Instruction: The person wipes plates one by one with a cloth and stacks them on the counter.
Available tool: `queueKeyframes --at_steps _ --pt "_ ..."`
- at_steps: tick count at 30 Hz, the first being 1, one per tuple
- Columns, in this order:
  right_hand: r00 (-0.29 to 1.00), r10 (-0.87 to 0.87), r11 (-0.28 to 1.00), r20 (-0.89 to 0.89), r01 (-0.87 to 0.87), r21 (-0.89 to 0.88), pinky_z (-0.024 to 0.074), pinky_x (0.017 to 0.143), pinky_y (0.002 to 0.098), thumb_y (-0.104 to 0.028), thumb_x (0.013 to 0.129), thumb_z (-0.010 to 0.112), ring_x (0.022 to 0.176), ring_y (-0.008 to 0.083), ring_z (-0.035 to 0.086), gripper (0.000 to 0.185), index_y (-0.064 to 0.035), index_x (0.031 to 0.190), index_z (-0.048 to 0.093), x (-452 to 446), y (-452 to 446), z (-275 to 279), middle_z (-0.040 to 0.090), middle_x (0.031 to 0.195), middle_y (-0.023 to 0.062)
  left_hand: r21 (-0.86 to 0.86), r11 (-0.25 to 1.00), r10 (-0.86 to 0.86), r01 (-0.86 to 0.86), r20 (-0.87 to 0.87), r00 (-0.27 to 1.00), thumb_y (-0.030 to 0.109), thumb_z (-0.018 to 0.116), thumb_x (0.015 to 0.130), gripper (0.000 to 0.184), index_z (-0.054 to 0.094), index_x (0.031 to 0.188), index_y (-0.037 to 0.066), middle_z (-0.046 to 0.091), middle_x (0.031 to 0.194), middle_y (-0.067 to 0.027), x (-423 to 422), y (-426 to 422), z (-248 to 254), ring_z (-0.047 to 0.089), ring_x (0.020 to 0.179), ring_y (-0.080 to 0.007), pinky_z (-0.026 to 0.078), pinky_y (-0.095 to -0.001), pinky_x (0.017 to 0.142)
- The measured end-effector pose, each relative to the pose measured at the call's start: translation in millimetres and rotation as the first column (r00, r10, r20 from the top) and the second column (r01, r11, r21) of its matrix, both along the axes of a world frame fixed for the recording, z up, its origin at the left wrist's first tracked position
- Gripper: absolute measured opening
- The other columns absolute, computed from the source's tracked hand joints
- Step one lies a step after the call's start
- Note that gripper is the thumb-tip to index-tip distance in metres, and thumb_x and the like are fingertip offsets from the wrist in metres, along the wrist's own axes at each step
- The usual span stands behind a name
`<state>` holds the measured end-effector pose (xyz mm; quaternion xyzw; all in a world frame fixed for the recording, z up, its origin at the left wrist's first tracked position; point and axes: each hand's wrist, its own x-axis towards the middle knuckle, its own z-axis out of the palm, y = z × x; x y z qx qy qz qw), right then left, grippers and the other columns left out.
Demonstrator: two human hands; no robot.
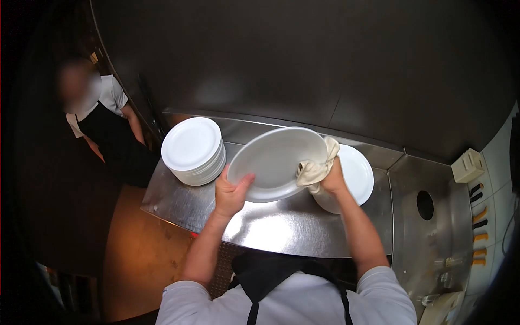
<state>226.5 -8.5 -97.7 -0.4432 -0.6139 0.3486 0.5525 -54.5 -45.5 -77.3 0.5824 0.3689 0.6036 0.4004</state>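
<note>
Deep, smooth white bowl (271, 157): probably rigid, slippery, best rim-held; edge pinched by left hand (230, 196), beige cloth (315, 171) clutched by right hand (335, 177).

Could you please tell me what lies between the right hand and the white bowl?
In the head view, a beige cloth lies between the right hand and the white bowl, bunched over the bowl's rim.

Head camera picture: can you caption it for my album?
Left hand holds a round white bowl, right hand a cream cloth at its rim, near stacked round white plates on a shiny metal counter.
</note>
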Motion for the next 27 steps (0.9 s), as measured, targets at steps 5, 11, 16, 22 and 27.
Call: queueKeyframes --at_steps 5,11,16,22,27 --pt "0.781 0.146 0.961 0.607 -0.257 0.100 0.0534 0.085 0.0370 -0.014 0.063 0.082 0.091 0.0282 0.068 0.035 -0.0020 0.093 0.069 -5.4 10.9 89.0 0.070 0.095 0.0147 0.176 0.973 -0.020 0.148 -0.575 0.818 0.004 0.067 0.086 0.029 0.063 0.114 0.005 0.069 0.089 -0.0202 -22.5 6.6 37.9 0.070 0.079 -0.0361 0.056 -0.0368 0.070" --pt "0.653 0.242 0.796 0.718 -0.557 0.237 0.0529 0.081 0.0394 -0.011 0.063 0.079 0.085 0.0330 0.065 0.027 -0.0039 0.086 0.067 -70.1 4.2 121.5 0.067 0.084 0.0129 0.127 0.964 -0.020 0.234 -0.841 0.540 0.006 0.067 0.084 0.034 0.059 0.117 0.002 0.068 0.088 -0.0224 -2.1 24.5 -6.0 0.068 0.082 -0.0405 0.054 -0.0421 0.071" --pt "0.952 0.174 0.777 0.251 -0.289 0.559 0.0527 0.085 0.0315 -0.019 0.082 0.076 0.099 0.0141 0.062 0.036 -0.0029 0.112 0.062 -15.2 0.0 152.8 0.067 0.108 0.0059 -0.267 0.949 -0.199 0.167 -0.095 0.975 0.009 0.063 0.090 0.037 0.055 0.123 -0.005 0.069 0.105 -0.0168 -19.1 14.3 -32.2 0.069 0.094 -0.0233 0.055 -0.0341 0.081" --pt "0.751 0.406 0.871 -0.521 -0.490 -0.027 0.0508 0.090 0.0314 -0.053 0.092 0.061 0.104 0.0172 0.060 0.059 -0.0041 0.126 0.056 -31.1 24.7 18.8 0.061 0.121 0.0075 -0.271 0.954 -0.064 0.129 0.236 0.970 0.027 0.066 0.095 0.044 0.055 0.121 -0.005 0.067 0.106 -0.0120 30.1 41.2 -67.6 0.063 0.090 -0.0159 0.052 -0.0296 0.082" --pt "0.887 0.137 0.962 -0.441 -0.226 -0.156 0.0453 0.101 0.0345 -0.047 0.099 0.051 0.122 0.0232 0.053 0.060 -0.0023 0.139 0.046 -76.6 -60.4 -65.6 0.053 0.137 0.0122 -0.339 0.930 0.215 -0.142 0.187 0.959 0.032 0.066 0.095 0.038 0.060 0.106 -0.004 0.067 0.094 -0.0111 32.5 59.1 -60.7 0.062 0.085 -0.0152 0.051 -0.0304 0.076"
